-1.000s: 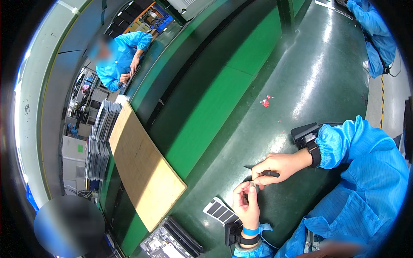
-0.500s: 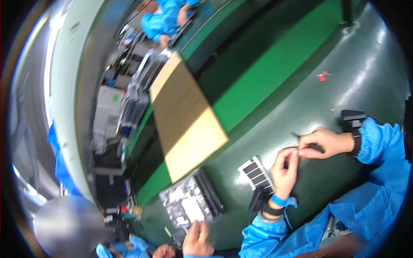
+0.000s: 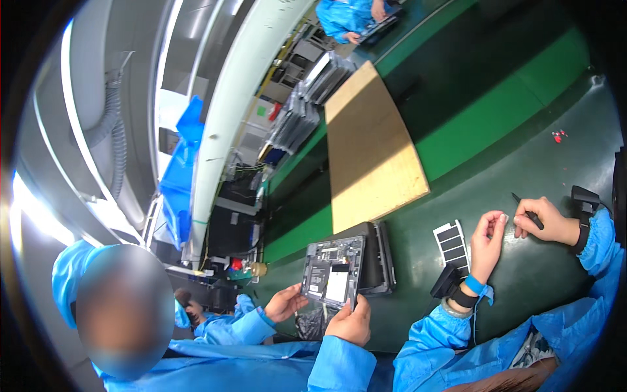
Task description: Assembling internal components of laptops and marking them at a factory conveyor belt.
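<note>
My left hand point(image 3: 488, 238) is raised over the dark green table, thumb and fingers pinched together; a small pale bit shows at the fingertips, too small to name. To its right and slightly apart, my right hand point(image 3: 545, 219) is closed around a slim black pointed tool point(image 3: 526, 212), whose thin tip sticks out past the fingers. Just left of my left wrist lies a white sheet point(image 3: 438, 236) bearing several black rectangles. Strapped at my wrists are black box-shaped devices point(image 3: 446, 281), and a blue band point(image 3: 475, 285) circles the left one.
A co-worker at the left holds an opened flat electronic device point(image 3: 333, 271) in both hands, beside a dark casing point(image 3: 382, 261). Beyond them a wooden board point(image 3: 372, 150) rests across the green surface. Small red pieces point(image 3: 559, 136) lie at the far right. Stacked grey panels point(image 3: 294, 121) stand farther back.
The view has swung left, so everything sits farther right. My hands, touching before, have come apart. The co-worker now grips the opened device with both hands, and it is tilted up.
</note>
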Tool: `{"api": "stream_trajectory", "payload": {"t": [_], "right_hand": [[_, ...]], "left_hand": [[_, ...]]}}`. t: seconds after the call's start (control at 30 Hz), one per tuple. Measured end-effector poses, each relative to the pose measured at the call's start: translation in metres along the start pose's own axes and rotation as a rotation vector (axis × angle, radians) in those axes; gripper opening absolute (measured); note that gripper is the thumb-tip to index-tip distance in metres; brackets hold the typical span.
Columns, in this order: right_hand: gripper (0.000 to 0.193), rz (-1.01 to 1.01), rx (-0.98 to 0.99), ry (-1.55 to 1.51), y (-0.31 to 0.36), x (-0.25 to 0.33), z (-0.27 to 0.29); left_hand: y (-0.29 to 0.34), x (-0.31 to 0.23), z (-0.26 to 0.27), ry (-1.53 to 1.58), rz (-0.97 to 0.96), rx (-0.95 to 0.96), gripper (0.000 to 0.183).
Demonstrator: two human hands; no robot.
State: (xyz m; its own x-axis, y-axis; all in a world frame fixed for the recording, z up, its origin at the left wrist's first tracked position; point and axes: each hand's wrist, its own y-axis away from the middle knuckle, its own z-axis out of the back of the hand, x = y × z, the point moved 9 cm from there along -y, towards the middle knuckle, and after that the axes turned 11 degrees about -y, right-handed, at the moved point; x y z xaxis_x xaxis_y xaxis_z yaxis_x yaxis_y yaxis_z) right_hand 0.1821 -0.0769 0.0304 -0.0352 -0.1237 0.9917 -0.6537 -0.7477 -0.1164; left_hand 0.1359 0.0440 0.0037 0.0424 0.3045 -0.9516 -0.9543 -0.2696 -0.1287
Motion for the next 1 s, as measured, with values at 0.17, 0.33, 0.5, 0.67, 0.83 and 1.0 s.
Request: {"api": "stream_trajectory", "payload": {"t": [0.17, 0.33, 0.5, 0.67, 0.83, 1.0], "right_hand": [[0.014, 0.099, -0.011, 0.075, 0.008, -0.002, 0.006], [0.014, 0.066, 0.0, -0.029, 0.001, -0.01, 0.014], [0.014, 0.038, -0.035, -0.026, 0.014, -0.054, 0.031], [0.014, 0.061, -0.025, -0.023, 0.013, -0.064, 0.034], [0.014, 0.076, 0.015, -0.015, 0.013, -0.07, 0.043], [0.014, 0.079, 0.045, -0.014, 0.016, -0.085, 0.053]], "left_hand": [[0.001, -0.008, -0.008, -0.004, 0.026, -0.014, 0.017], [-0.015, 0.001, 0.001, -0.315, -0.129, -0.055, 0.017], [-0.01, -0.011, -0.025, -0.36, -0.186, -0.007, 0.017], [-0.008, -0.016, -0.03, -0.436, -0.238, 0.002, 0.018], [-0.007, -0.02, -0.018, -0.51, -0.274, -0.017, 0.019], [-0.005, -0.02, -0.014, -0.582, -0.3, -0.022, 0.021]]}}
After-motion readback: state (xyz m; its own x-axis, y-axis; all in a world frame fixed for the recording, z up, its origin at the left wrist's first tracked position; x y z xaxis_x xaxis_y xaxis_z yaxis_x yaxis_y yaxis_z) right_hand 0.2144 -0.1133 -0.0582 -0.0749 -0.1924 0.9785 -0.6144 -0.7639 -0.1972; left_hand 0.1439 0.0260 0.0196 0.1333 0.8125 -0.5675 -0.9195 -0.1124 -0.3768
